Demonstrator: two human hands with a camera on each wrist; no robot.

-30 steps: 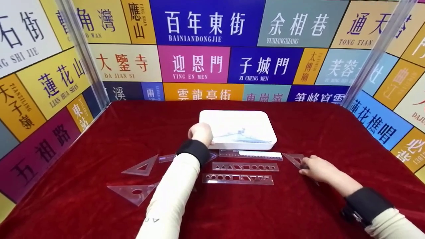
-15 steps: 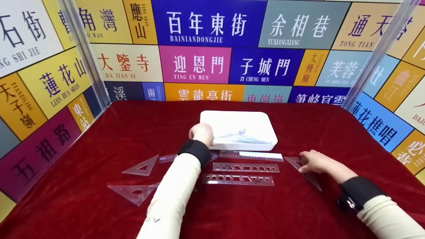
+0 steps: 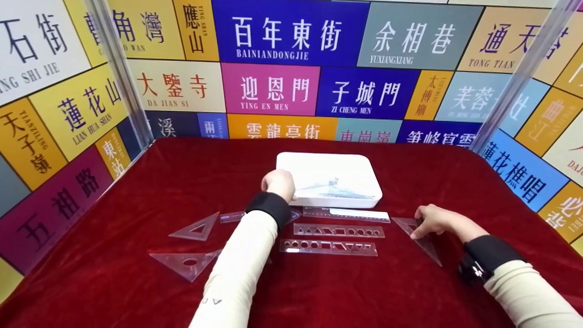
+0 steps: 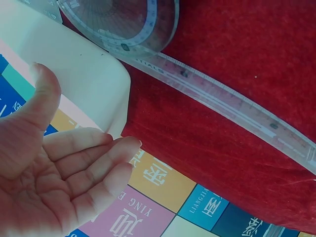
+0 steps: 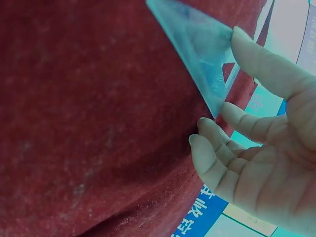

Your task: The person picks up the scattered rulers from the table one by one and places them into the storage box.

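Note:
My right hand (image 3: 439,221) has its thumb and index finger at opposite edges of a clear set square (image 5: 195,39) on the cloth, its other fingers loosely bent. At the left end of a white box (image 3: 332,173) is my left hand (image 3: 278,183); its thumb is raised beside the box wall and its fingers lie loosely extended at the corner in the left wrist view. A clear ruler (image 4: 217,96) and a protractor (image 4: 128,22) lie near this hand. Two stencil rulers, the upper (image 3: 339,230) and the lower (image 3: 329,247), lie in front of the box.
Left of my left arm lie a small set square (image 3: 198,229) and a larger one (image 3: 184,265). Another ruler (image 3: 348,214) lies along the box's front. Dark red cloth (image 3: 346,291) covers the table, and panels with lettering (image 3: 273,89) stand behind it.
My right thumb and index finger have spread wider over the set square, which has shifted slightly toward me and shows more fully. The left hand stays at the box.

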